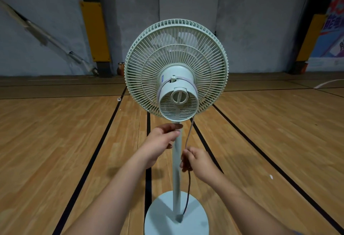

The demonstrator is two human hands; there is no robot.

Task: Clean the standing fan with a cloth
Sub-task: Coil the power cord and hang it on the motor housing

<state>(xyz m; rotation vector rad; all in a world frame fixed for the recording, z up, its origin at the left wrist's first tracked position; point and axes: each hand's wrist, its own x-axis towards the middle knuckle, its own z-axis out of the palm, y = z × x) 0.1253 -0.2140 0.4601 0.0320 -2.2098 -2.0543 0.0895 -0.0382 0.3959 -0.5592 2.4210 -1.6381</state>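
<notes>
1. The floor point(55, 132) carries the fan point(176, 58), which stands upright with its rear grille toward the person.
2. Its pole point(177, 175) rises from a round base point(162, 214). No cloth shows near the pole, so the step is probably clearing the cord before wiping.
3. The left hand point(160, 141), arm outstretched, meets the pole's top. I cannot tell whether its fingers grip or merely touch.
4. The right hand point(195, 160) sits lower, just right of the pole, its fingers pinching the cord point(188, 136).
5. Done well: steady the pole, keep the cord slack, and draw it off gently so nothing tips.
</notes>
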